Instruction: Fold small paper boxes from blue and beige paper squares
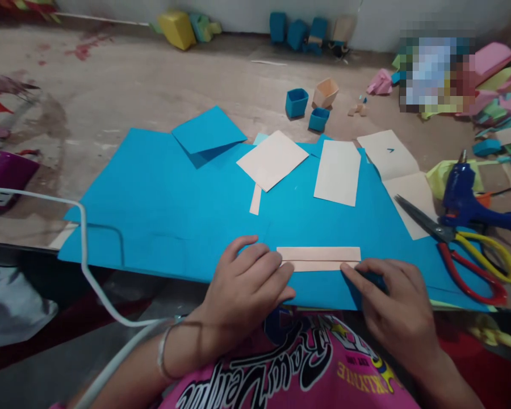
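A narrow folded peach paper strip [318, 259] lies flat on the large blue sheet [145, 210], with a seam along its length. My left hand [251, 284] rests at the strip's left end, fingers curled over it. At the right end, the index fingertip of my right hand [392, 295] presses on the strip; a dark blue object, partly hidden, is under that hand's fingers. Beyond the strip lie a peach square [272, 161], a pale cut piece [338, 172] and a small peach strip [255, 199].
Red and yellow scissors [449, 236] and a blue glue gun [464, 196] lie at the right. Small blue and peach paper cups [297, 103] stand farther back. A white cable or tube [84, 238] crosses the left side, near a purple object [11, 179].
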Tool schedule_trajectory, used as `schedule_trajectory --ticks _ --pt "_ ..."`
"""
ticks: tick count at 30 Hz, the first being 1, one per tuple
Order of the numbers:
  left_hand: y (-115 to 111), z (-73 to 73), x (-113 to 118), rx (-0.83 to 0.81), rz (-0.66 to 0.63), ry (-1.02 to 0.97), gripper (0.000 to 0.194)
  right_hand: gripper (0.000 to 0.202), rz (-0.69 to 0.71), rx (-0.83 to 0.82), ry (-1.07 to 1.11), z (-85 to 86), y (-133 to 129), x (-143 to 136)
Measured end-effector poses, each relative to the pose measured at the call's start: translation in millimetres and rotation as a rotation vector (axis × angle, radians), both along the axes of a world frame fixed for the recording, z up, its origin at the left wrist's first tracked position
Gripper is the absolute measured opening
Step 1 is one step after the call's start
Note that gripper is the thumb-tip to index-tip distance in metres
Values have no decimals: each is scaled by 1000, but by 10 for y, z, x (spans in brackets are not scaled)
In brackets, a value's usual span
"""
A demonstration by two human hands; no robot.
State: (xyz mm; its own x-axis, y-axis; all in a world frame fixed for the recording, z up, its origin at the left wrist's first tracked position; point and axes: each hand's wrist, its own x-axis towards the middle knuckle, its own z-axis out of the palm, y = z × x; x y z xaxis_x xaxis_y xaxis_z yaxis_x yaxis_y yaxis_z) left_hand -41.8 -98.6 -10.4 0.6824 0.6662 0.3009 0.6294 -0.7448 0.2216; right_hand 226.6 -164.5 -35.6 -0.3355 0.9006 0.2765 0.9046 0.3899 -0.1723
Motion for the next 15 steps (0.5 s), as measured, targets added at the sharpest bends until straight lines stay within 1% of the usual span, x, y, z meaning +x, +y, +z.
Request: schedule_trajectory --ticks 3,6,8,12,15 --pt "84 -49 96 -40 -90 72 28 33 48 62 -13 53 21 10" --pt "121 -73 142 -21 -110 122 18 39 95 136 -37 114 57 20" --pt "122 -71 153 11 -118 111 16 41 123 150 -67 151 102 18" --pt "101 -60 158 35 -103 93 15 31 162 128 -69 181 219 -4" --pt "93 -65 173 30 -89 103 16 19 157 58 -38 161 288 -26"
